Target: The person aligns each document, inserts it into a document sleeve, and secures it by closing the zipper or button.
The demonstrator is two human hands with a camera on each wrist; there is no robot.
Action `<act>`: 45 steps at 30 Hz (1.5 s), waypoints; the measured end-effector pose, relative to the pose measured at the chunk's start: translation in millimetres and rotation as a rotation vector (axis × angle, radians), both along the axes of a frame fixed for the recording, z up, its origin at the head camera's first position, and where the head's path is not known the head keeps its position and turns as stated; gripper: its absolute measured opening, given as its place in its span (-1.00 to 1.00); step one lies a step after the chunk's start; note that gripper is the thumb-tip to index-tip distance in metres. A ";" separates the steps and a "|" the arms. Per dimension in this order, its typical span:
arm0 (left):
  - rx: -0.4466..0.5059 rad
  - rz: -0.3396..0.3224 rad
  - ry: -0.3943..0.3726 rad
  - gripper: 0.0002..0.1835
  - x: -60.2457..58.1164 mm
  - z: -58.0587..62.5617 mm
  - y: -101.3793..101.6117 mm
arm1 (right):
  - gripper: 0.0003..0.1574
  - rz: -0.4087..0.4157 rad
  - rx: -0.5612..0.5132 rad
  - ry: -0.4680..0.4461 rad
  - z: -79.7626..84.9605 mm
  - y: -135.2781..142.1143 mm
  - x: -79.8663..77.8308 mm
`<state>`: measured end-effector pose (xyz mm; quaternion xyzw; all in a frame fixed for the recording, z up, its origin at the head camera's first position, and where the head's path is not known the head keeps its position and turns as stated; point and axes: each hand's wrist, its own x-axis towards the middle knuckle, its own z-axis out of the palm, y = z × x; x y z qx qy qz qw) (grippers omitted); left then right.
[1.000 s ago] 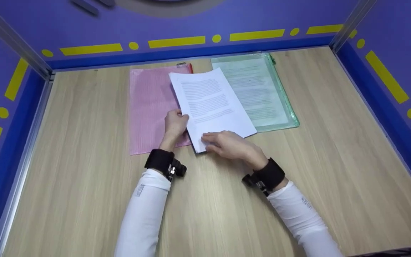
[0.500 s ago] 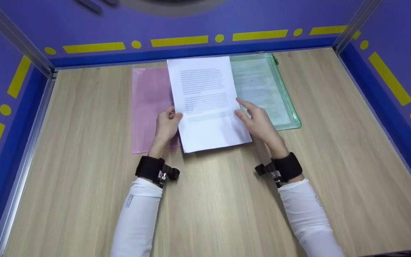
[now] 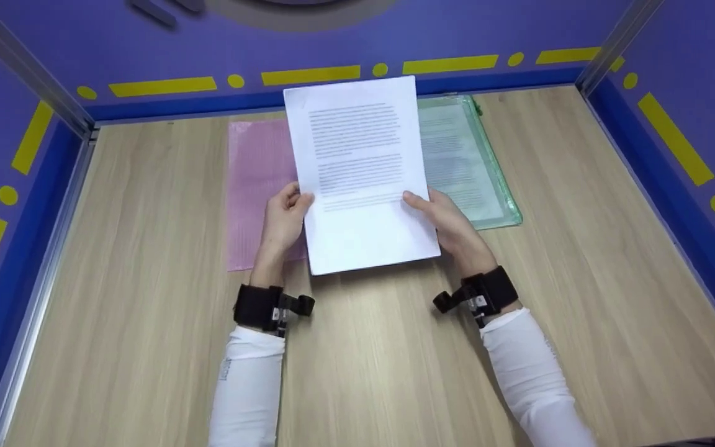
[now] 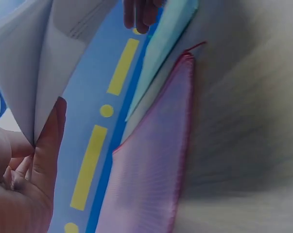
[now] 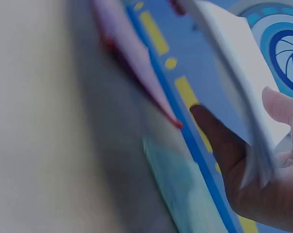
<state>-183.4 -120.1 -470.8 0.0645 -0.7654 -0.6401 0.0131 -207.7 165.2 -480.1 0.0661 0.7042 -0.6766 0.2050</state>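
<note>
A stack of white printed paper sheets (image 3: 364, 236) is held up above the table between both hands, its top edge overlapping the back wall in the head view. My left hand (image 3: 283, 217) pinches the stack's left edge, thumb in front and fingers behind. On the opposite edge my right hand (image 3: 454, 223) grips it, thumb lying on the front page. From the right wrist view the paper stack (image 5: 238, 77) is seen edge-on, sitting between thumb and fingers. The left wrist view shows the sheets' edge (image 4: 35, 111) pinched by the left fingers.
Behind the stack a pink zip folder (image 3: 258, 198) lies flat at left, partly hidden. A green zip folder (image 3: 500, 211) with printed pages inside lies at right. Purple walls with yellow marks enclose the wooden table (image 3: 357, 372) at the back and sides.
The right hand has moved from the stack's bottom edge to its right edge and now grips it. The stack has straightened from a slant and been lifted, its top tilted up.
</note>
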 end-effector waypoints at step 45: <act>-0.313 -0.277 -0.207 -0.70 9.1 -5.8 6.5 | -0.44 -0.127 0.022 0.073 -9.7 24.0 -10.2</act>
